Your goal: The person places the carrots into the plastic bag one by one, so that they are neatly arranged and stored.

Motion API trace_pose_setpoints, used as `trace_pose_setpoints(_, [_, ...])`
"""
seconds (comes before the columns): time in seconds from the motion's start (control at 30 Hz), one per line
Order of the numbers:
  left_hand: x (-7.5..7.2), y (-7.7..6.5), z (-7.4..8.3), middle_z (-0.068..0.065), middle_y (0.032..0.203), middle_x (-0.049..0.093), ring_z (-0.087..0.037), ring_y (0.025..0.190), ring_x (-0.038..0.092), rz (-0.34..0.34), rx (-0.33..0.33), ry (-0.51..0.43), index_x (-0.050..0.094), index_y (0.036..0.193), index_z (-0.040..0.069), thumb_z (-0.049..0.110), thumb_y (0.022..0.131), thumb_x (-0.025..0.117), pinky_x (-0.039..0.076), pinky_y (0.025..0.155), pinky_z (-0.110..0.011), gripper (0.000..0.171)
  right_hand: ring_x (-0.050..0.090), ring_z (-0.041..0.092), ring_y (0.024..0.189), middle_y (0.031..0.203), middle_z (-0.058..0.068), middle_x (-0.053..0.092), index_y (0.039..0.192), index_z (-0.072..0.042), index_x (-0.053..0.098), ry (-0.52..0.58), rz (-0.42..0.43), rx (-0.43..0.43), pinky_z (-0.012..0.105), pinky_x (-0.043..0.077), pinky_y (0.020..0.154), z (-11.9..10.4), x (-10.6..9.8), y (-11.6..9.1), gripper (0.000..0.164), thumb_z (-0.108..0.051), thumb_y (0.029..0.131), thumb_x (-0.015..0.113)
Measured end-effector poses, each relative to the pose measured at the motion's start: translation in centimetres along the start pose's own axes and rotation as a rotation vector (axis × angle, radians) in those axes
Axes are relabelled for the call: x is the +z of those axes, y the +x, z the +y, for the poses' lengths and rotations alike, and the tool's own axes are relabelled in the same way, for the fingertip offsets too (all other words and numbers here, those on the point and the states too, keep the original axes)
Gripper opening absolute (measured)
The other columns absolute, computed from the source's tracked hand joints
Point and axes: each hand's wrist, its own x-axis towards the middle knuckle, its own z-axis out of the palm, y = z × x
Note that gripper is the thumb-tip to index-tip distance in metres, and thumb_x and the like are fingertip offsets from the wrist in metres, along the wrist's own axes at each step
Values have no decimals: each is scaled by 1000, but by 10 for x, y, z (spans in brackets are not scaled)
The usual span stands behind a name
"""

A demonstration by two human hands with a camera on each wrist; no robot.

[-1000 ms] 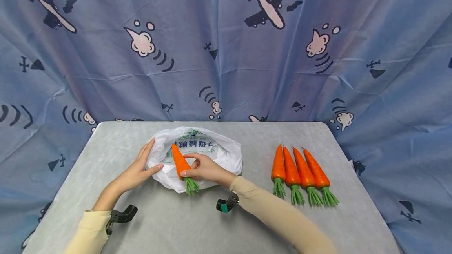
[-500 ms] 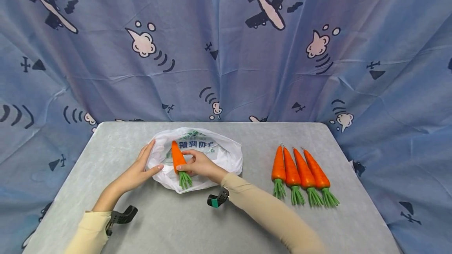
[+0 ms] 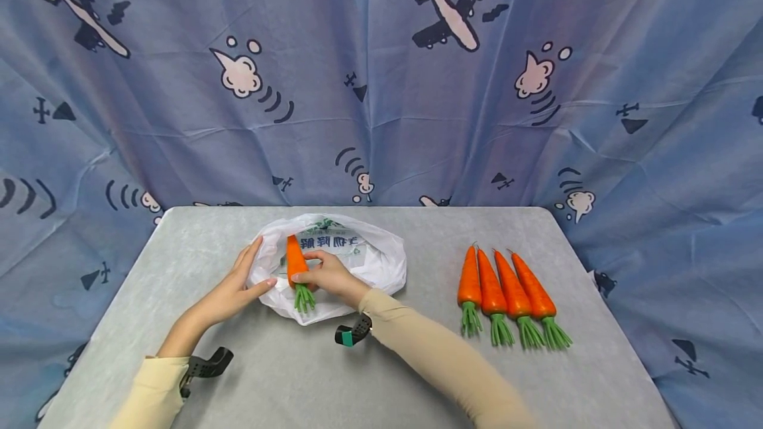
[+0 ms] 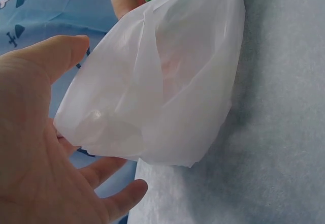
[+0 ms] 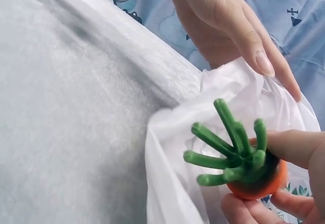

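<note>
A white plastic bag with printed characters lies with its mouth spread toward me. My right hand pinches an orange carrot near its thick end, thumb on one side and fingers on the other. The carrot's tip points away into the bag mouth, while its green stems face the right wrist camera. At the bag's left rim, my left hand rests with fingers fairly straight and thumb apart. In the left wrist view, the bag overlaps some fingers of that hand and hides them.
To the right, several carrots lie side by side on the grey table, green stems toward me. A blue patterned curtain hangs behind the table's back edge. Black cameras are strapped to both wrists.
My right hand has carried the carrot leftward and farther into the bag mouth, and the carrot has turned more upright in view. The left hand has stayed in place.
</note>
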Motion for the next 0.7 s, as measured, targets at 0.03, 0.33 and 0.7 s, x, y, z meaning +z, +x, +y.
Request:
trace_pose_setpoints(0.03, [0,0,0,-31,162,4,-55,147,14,0,2,0,-4,160,15,35,98,60,19,112,-75,92,62,12,63,87,8,69,136,-9,54,5,6,4,31,56,74,-1,1,0,61,-22,83,79])
trace_pose_setpoints(0.33, [-1,0,3,-32,161,5,-56,146,12,5,11,-2,-2,160,12,31,98,61,18,112,-75,91,64,13,71,80,2,65,133,-5,55,42,30,-23,22,47,78,5,11,7,59,-22,82,79])
trace_pose_setpoints(0.7, [-2,0,1,-33,161,3,-57,147,9,0,-13,-9,-5,160,15,34,98,61,16,112,-76,93,64,12,76,87,5,70,125,-6,60,46,58,23,20,46,78,8,10,14,50,-24,83,80])
